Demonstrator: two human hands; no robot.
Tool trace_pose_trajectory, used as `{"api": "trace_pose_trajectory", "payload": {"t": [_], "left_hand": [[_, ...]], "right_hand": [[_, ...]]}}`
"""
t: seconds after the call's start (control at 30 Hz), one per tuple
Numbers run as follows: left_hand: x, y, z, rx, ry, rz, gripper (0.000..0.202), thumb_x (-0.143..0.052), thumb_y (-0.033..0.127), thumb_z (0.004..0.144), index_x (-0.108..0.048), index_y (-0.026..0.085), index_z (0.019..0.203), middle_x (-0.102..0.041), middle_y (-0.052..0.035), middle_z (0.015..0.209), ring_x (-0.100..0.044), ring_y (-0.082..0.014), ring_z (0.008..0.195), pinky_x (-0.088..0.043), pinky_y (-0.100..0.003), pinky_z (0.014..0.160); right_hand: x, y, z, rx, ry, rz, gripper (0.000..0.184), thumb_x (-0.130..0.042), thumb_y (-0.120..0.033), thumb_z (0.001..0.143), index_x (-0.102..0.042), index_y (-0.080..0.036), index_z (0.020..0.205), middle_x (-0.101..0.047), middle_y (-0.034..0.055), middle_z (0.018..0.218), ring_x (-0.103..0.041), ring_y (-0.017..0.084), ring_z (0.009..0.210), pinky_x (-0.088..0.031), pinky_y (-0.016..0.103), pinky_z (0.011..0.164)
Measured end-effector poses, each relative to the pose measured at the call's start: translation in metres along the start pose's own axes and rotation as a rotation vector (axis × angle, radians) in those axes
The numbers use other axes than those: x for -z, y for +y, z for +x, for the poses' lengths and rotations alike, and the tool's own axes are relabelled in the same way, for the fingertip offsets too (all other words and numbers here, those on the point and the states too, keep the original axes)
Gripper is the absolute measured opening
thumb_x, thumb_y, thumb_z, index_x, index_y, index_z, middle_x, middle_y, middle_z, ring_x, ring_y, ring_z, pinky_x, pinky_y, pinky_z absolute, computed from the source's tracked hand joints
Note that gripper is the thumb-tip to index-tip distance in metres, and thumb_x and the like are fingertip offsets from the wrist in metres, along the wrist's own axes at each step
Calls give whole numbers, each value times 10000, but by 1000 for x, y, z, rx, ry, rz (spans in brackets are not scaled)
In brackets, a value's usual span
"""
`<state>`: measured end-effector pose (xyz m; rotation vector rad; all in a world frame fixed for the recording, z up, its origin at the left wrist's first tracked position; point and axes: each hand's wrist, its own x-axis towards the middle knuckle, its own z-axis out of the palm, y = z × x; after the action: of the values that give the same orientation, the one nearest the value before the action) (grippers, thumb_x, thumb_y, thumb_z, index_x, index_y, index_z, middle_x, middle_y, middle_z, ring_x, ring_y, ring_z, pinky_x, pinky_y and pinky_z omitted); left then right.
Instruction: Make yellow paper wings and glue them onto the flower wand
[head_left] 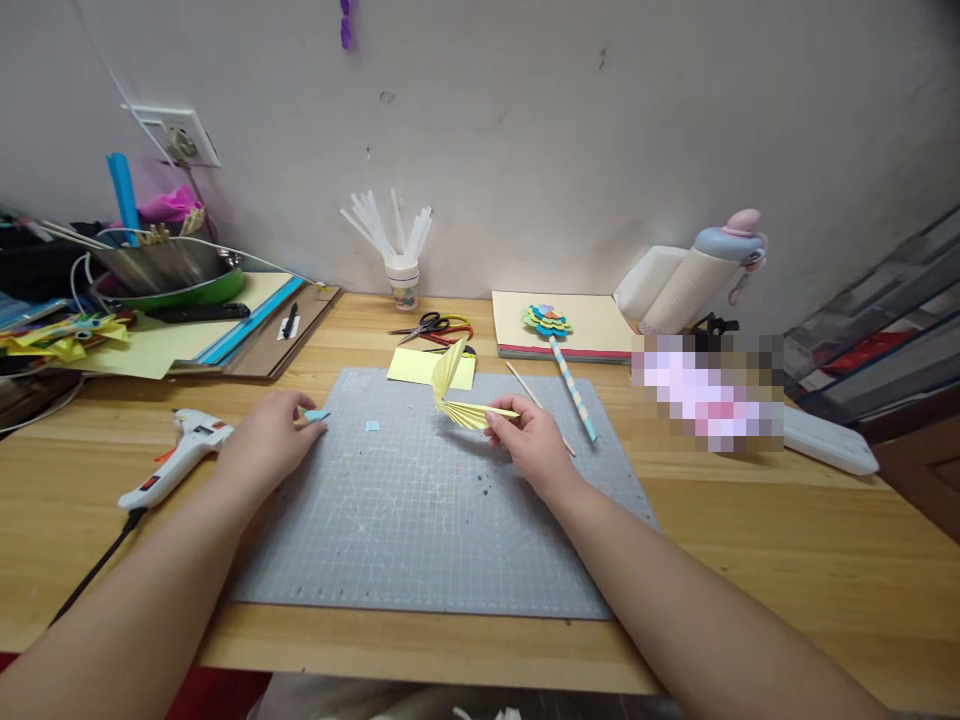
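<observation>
Yellow fan (463, 411), pinched by the right hand (538, 440), over the mat (375, 520) at twelve o'clock; left hand (266, 440) pinching blue paper (318, 415) at ten; glue gun (180, 463) at nine, scissors (430, 323) beyond twelve, stick (517, 377) at two

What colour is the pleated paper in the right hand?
The pleated paper is yellow; the head view shows it.
</observation>
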<state>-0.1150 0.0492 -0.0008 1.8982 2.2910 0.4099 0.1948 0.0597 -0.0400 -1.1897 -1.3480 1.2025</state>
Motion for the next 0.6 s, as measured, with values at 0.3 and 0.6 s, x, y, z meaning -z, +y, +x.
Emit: {"api": "trace_pose_trajectory", "payload": {"t": [0.3, 0.6], "left_hand": [[-40, 68, 36, -448, -164, -140, 196, -536, 348, 755, -628, 214, 864, -626, -38, 912, -562, -195, 852, -414, -293, 765], [-40, 79, 37, -514, -241, -164, 130, -497, 278, 749, -568, 203, 671, -588, -49, 812, -536, -214, 834, -395, -332, 784]], "right_hand": [[4, 1, 3, -14, 28, 14, 297, -605, -444, 724, -570, -169, 833, -618, 5, 628, -566, 129, 524, -413, 236, 487], [3, 0, 4, -19, 16, 33, 261, -609, -406, 735, -568, -165, 827, -609, -3, 623, -556, 114, 522, -405, 226, 492]]}}
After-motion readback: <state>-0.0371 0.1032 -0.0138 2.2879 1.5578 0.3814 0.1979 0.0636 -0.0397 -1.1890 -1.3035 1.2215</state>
